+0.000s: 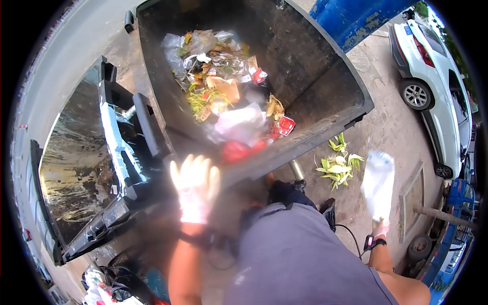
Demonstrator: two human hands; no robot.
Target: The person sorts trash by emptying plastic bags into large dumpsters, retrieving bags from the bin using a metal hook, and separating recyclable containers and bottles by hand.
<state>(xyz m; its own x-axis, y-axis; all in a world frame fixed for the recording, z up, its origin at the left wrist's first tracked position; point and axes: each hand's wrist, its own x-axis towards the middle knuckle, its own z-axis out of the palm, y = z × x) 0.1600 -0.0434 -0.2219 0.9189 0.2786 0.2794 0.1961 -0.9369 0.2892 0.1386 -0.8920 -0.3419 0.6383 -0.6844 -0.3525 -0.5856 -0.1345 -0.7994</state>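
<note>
Where the near rim [320, 140] of the black bin [310, 76] passes just beyond the left hand [195, 180], space is tight, while the right hand [380, 226] has open pavement [384, 119] about it, short of the white car [447, 96]. At the right hand is a white bundle [378, 185], long, cloudy and apparently plastic; its fingers are hidden, so I cannot tell its grip. The gloved left hand is open, fingers spread. Beyond it, the hard-walled bin holds crumpled film [175, 51] and yellow-green leaves [197, 99]; leafy scraps [339, 170] lie between the hands.
</note>
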